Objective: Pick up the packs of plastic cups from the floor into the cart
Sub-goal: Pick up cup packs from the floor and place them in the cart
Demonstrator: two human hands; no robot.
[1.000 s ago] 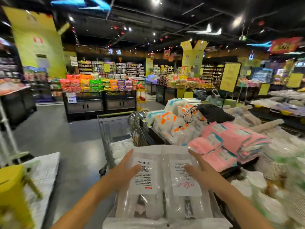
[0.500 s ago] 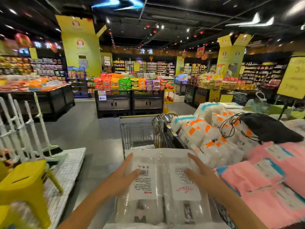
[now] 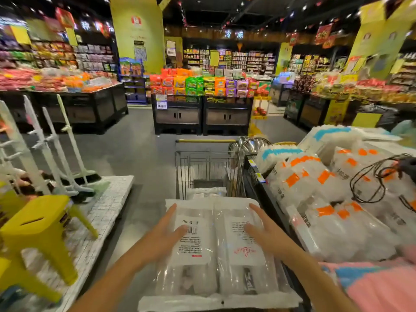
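Observation:
A clear pack of plastic cups [image 3: 216, 255] with two white labels lies across the near end of the wire shopping cart [image 3: 207, 167]. My left hand [image 3: 164, 237] clasps its left side and my right hand [image 3: 263, 230] its right side, fingers spread over the top. Another clear pack [image 3: 206, 192] lies deeper in the cart basket. The floor right under me is hidden by the pack and my arms.
A display table [image 3: 254, 174] piled with white orange-marked packs [image 3: 326, 188] and pink packs [image 3: 371, 284] runs along the cart's right. At left are a yellow stool [image 3: 33, 224], white racks [image 3: 51, 143] and a white floor board [image 3: 108, 203]. Grey aisle floor [image 3: 144, 149] lies ahead.
The view has swung left and moved closer to the cart. My hands stay in the same place on the pack.

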